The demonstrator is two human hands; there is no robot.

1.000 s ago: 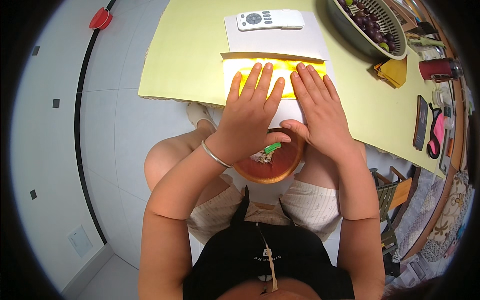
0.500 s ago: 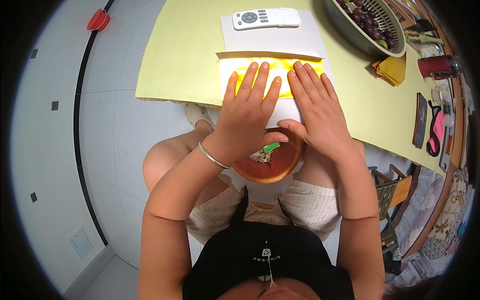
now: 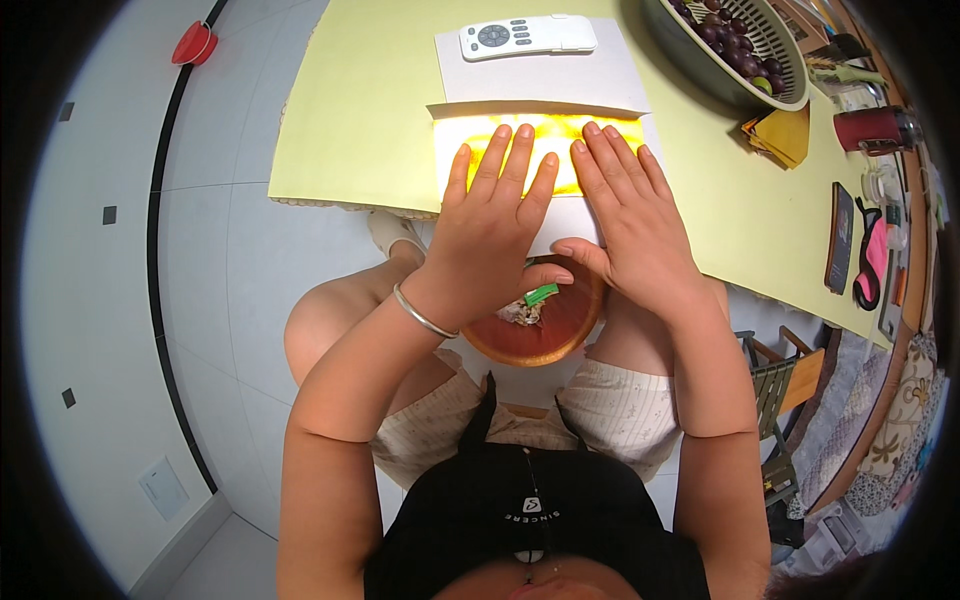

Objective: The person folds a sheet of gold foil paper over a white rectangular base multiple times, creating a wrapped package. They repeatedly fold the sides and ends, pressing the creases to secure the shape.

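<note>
A shiny gold sheet (image 3: pixel 560 135), bright with glare, lies on white paper at the table's near edge. Flat on its left part rests my left hand (image 3: pixel 495 215), fingers stretched and spread. Beside it my right hand (image 3: pixel 630 205) presses down the same way, fingers long and close together. Both thumbs point inward over the near edge. White paper (image 3: pixel 570 225) shows between the hands and hangs toward my lap. Behind the sheet a white remote control (image 3: pixel 528 37) lies on another white sheet (image 3: pixel 545 80).
A basket (image 3: pixel 690 60) of grapes stands back right, with folded gold papers (image 3: pixel 780 135) near it. Farther right are a phone (image 3: pixel 839 238), a dark red cup (image 3: pixel 868 130) and a pink-and-black strap (image 3: pixel 872 255). Below the table edge sits a round reddish stool-like thing (image 3: pixel 545 335) bearing scraps and a green piece (image 3: pixel 541 294).
Both hands stay flat on the gold sheet with almost no movement. The whole view has shifted very slightly.
</note>
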